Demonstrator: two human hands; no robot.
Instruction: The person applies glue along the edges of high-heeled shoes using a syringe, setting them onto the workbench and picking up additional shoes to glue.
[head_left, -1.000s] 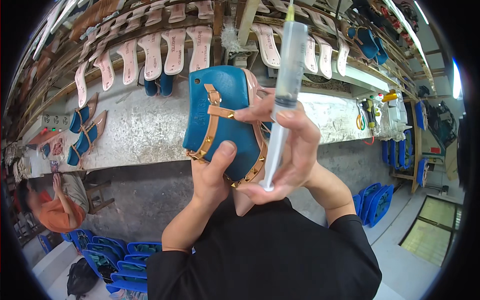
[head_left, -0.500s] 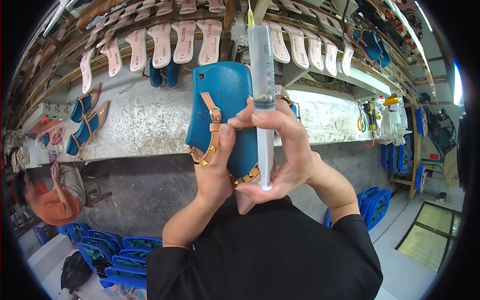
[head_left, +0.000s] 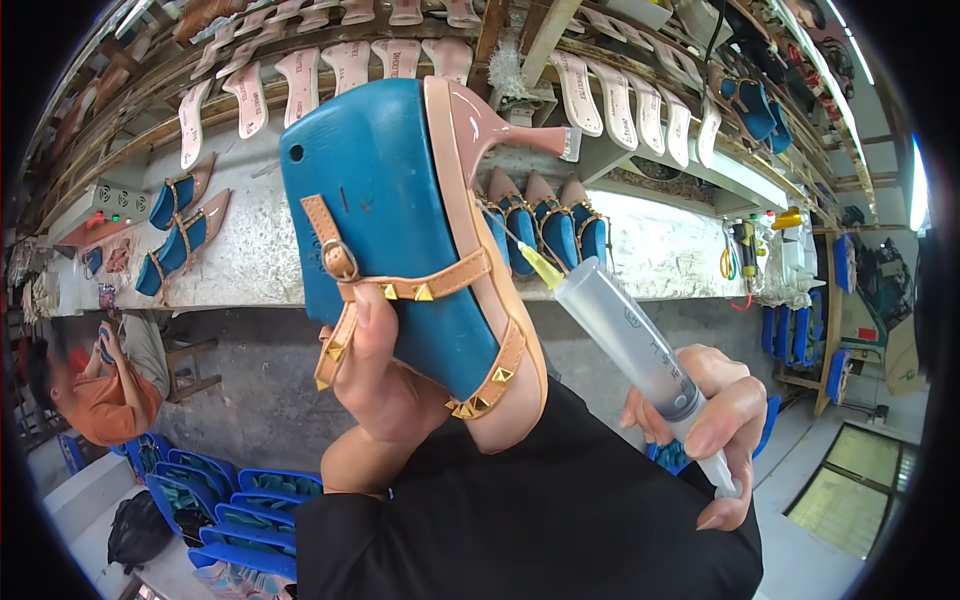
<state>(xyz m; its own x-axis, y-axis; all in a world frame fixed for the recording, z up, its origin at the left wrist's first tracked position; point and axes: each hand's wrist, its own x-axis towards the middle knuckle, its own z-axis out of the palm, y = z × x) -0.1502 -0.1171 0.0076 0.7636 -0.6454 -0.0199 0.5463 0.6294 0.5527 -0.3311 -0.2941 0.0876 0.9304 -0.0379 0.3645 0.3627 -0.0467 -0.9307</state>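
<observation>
My left hand (head_left: 375, 385) grips a pink-beige high-heeled shoe (head_left: 480, 300) by its toe end and straps. A blue shoe last (head_left: 375, 200) fills it, and its buckled tan straps (head_left: 420, 285) carry gold pyramid studs. The glossy heel (head_left: 530, 138) points to the right. In my right hand (head_left: 715, 410) is a clear plastic syringe (head_left: 625, 325), fingers wrapped round the barrel and thumb at the plunger end. Its yellow needle hub (head_left: 541, 267) points up and left, with the thin needle at the shoe's side edge; whether the tip touches cannot be made out.
Beyond the shoe runs a long workbench (head_left: 260, 255) with several similar shoes (head_left: 545, 225). Pink insoles (head_left: 300, 85) line the rack above. Blue trays (head_left: 255, 535) stand at lower left, near a seated person in orange (head_left: 115, 395). Tools (head_left: 745, 250) lie at the bench's right.
The shoe has turned so its side and heel show, and has come up. The syringe has swung from upright in front of it to a slant on the right, needle toward the shoe's edge.
</observation>
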